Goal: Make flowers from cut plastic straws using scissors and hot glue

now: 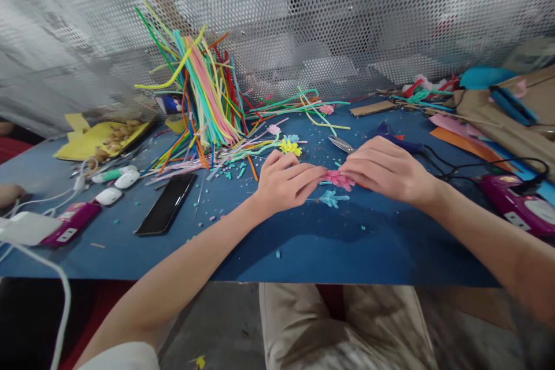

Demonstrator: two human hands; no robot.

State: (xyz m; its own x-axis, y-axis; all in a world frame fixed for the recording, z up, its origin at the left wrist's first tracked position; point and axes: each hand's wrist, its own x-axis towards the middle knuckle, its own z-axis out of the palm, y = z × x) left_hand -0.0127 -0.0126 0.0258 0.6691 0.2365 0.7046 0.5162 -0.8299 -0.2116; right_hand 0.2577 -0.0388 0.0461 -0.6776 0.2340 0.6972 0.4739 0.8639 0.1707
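Between my two hands is a pink pipe-cleaner flower (340, 180), its fuzzy petals spread toward the table. My left hand (288, 181) pinches it from the left with bent fingers. From the other side my right hand (385, 172) closes its fingertips on its upper right edge. Just below lies a light blue pipe-cleaner flower (333, 199) on the blue table. Beyond my left hand sit a yellow fuzzy piece (290, 147) and a pale pink one (273, 129). The blades of a pair of scissors (341, 144) stick out behind my right hand, which hides part of them.
A tall bundle of coloured pipe cleaners (203, 92) stands at the back left. A black phone (167, 205) lies left of my hands. Purple power strips (71, 222) with cables sit at both sides. A perforated metal screen (347, 23) closes off the back.
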